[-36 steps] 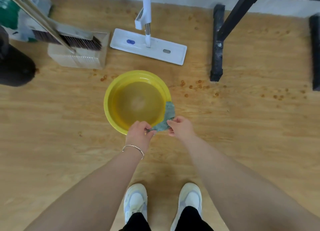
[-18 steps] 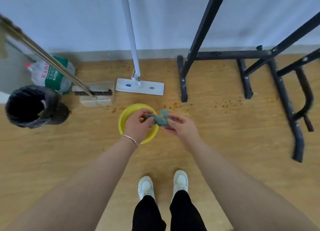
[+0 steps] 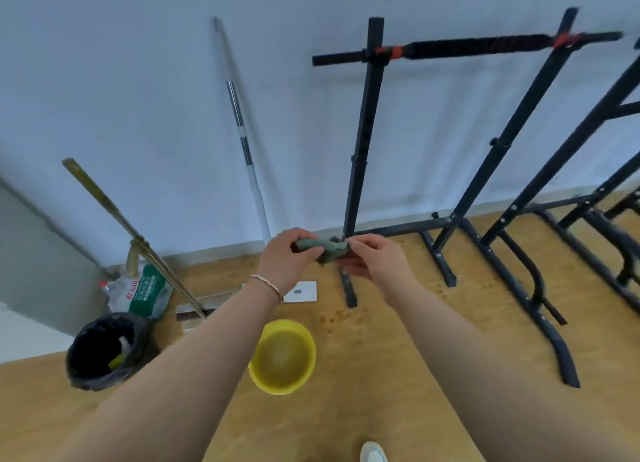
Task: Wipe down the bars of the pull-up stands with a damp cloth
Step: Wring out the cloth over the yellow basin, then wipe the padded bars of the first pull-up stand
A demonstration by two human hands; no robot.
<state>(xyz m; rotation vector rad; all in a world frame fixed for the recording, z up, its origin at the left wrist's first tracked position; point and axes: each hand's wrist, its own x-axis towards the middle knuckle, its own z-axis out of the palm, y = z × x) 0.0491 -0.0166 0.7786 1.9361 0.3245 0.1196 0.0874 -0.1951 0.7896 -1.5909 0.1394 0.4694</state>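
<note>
**Head view.** Both bare forearms reach forward from the near edge and converge at mid-frame, where the left hand [image 3: 287, 257] and the right hand [image 3: 374, 260] meet, held up in front of the foot of the nearest pull-up stand [image 3: 362, 139].

- **Left hand:** its back faces the camera, a thin bracelet [image 3: 268, 285] sits on the wrist, and the fingers curl round the left end of the green cloth [image 3: 325, 248].
- **Right hand:** it pinches the right end of the cloth between thumb and fingers.
- **Cloth:** it is bunched into a short twisted roll that spans the two hands, and it is held in the air, touching no bar.
- **Stands:** the horizontal top bar [image 3: 478, 46] lies far above the hands, with a dark grip and orange bands. More black frames stand to the right on the wooden floor [image 3: 398, 375].
- **Near the person:** a yellow basin [image 3: 256, 375] holding water sits on the floor, nearer than the hands. A white shoe [image 3: 373, 453] shows at the near edge.
- **Left side:** a black-lined bin [image 3: 107, 349], a leaning broom handle [image 3: 128, 226] and a printed bag [image 3: 145, 288] stand by the wall.
- **Mop:** a mop handle [image 3: 242, 132] leans on the wall to the left of the stand
</note>
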